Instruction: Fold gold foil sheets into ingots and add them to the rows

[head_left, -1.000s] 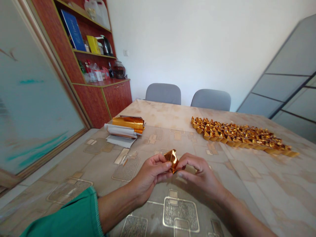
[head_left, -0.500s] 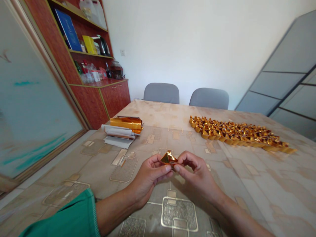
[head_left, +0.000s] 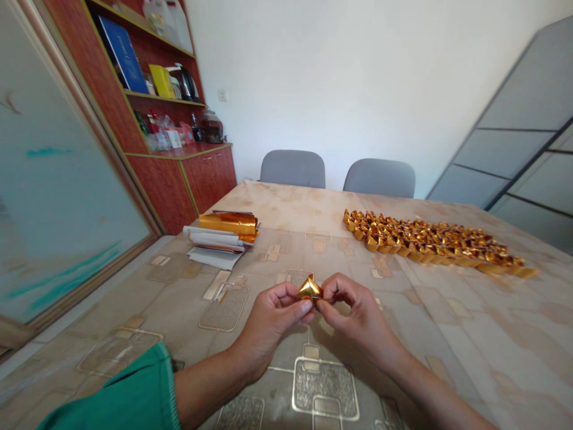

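Note:
A small folded gold foil paper piece, with a raised pointed middle, is held just above the table between my two hands. My left hand pinches its left end between thumb and fingers. At its right end, my right hand is closed on it with thumb and forefinger. The fingertips cover both ends of the foil. Farther off to the right, many similar folded gold pieces stand packed in rows. A stack of gold and white paper sheets lies curled at the left.
The table has a patterned cover. Behind it stand two grey chairs against the white wall. A red-brown cabinet with loaded shelves is at the left, beside a glass sliding door.
The foil piece has turned slightly, its front face now more toward me, and its peak sits a little farther right. Both hands keep their pinch, the left shifted slightly right.

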A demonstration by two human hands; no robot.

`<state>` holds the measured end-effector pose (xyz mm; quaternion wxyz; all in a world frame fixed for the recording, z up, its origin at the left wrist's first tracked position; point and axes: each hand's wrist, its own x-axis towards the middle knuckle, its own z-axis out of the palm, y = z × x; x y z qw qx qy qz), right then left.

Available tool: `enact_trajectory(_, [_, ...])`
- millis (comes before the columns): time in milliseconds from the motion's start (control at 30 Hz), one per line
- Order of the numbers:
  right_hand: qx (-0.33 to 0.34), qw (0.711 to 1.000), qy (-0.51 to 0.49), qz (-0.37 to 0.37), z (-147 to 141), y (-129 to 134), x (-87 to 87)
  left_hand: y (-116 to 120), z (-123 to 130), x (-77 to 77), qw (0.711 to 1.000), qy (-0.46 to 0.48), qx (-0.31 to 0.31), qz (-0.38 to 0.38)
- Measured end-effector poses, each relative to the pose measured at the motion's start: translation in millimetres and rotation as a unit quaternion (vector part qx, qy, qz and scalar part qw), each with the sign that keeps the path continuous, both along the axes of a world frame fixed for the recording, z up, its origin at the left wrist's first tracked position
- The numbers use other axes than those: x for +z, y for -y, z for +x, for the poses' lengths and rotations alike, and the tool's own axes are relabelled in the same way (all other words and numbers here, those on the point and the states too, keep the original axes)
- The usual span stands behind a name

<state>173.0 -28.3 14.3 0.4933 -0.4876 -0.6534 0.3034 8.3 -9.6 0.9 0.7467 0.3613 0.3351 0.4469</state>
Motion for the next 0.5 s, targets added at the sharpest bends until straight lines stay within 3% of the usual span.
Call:
enact_trajectory(200, [0.018, 1.0, -0.007, 0.001, 0, 4, 5.3, 0, 1, 1.1, 0.999, 0.006, 0.013, -0.03])
enact_trajectory(367, [0.007, 0.991, -0.107, -0.077, 4, 1, -0.6, 2, 0, 0.2, 0.998, 0.028, 0.031, -0.045])
enact_trajectory(500, [0.03, 0.984, -0.131, -0.121, 6, -3, -6.3, 4, 0, 1.9, 0.998, 0.029, 0.02, -0.046])
